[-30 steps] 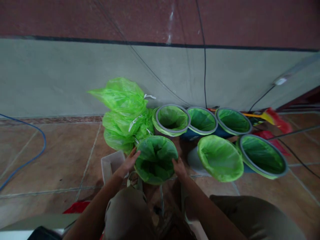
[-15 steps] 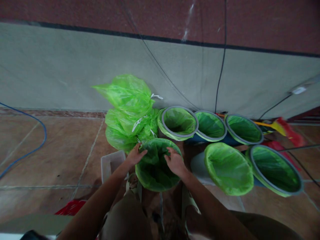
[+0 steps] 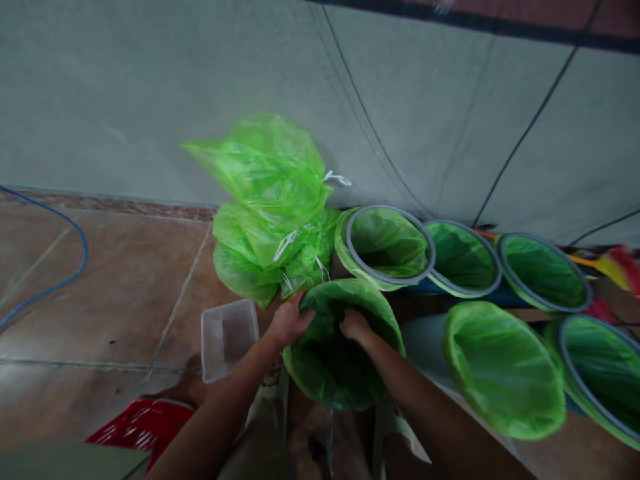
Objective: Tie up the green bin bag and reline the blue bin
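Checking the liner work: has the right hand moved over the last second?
Yes. The right hand has gone from the bin's right outer rim inward, and now lies inside the green liner of the nearest bin.

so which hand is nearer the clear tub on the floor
Left. The left hand grips the green bag's rim just right of the clear tub; the right hand is farther right, inside the bag.

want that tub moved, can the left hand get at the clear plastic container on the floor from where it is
Probably yes. The left hand grips the rim of the green bag-lined bin, and the clear container sits open on the tiles just beside that forearm, with nothing between them. It would have to let go of the rim first.
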Available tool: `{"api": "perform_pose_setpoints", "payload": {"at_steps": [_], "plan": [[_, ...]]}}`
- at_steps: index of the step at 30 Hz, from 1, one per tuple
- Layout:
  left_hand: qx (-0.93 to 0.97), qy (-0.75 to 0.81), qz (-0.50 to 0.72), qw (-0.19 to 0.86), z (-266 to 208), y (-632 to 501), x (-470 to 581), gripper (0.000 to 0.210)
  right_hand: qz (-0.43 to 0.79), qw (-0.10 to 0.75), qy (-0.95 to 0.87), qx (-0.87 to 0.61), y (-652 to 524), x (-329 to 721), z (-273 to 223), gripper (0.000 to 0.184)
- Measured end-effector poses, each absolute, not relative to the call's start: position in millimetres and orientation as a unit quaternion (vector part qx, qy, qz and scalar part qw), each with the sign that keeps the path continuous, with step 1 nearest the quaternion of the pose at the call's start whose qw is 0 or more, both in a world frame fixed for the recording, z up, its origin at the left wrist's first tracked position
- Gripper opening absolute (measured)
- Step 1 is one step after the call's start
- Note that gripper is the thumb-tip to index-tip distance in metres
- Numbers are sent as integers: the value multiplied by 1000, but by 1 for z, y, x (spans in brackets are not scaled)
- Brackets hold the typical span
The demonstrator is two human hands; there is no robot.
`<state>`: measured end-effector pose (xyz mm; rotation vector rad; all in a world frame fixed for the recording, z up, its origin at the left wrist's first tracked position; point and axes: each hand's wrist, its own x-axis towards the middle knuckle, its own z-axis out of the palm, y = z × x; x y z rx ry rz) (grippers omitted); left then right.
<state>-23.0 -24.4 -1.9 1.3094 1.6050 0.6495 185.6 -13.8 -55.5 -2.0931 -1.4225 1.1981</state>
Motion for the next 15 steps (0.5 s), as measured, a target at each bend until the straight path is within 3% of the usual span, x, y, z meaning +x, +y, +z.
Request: {"api": "perform_pose_setpoints", "payload": {"at_steps": [3,6,9,15], "plan": [[495,631,328,498,1,-14,-23,57,353,90,-598,-714,-19,188,-24,8],[523,608,338,493,3,-3,-19,40,242,144,-696,-661,-11,186,8,28],[582,610,322,431,1,-2,-15,30,156,175,-764,-601,7,185,24,35],[708,558,260,346,4,-11,-18,28,115,26,-785,-608,21,210,15,41]]}}
